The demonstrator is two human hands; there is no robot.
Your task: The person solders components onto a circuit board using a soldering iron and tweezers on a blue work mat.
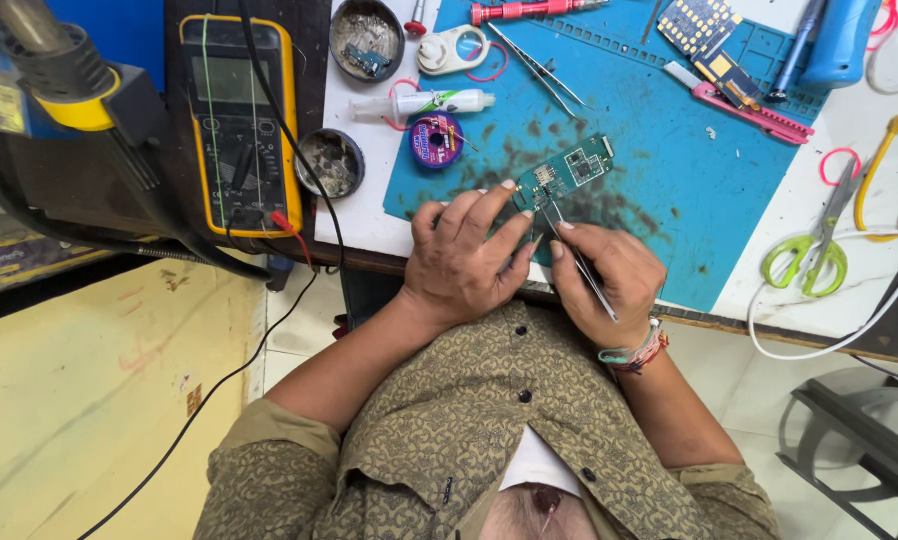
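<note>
A small green circuit board (570,171) lies on the blue work mat (659,150) near the table's front edge. My left hand (461,262) rests on the mat with its fingertips pressed on the board's near end. My right hand (601,279) grips thin metal tweezers (577,262) like a pen, and their tips touch the board next to my left fingertips.
A yellow multimeter (235,120) with leads lies at the left. Two round tins (366,38) (329,161), a syringe tube (429,102), a solder wick spool (436,138), a red screwdriver (524,11), spare tweezers (539,68) and another board (697,25) sit further back. Green scissors (819,245) lie at the right.
</note>
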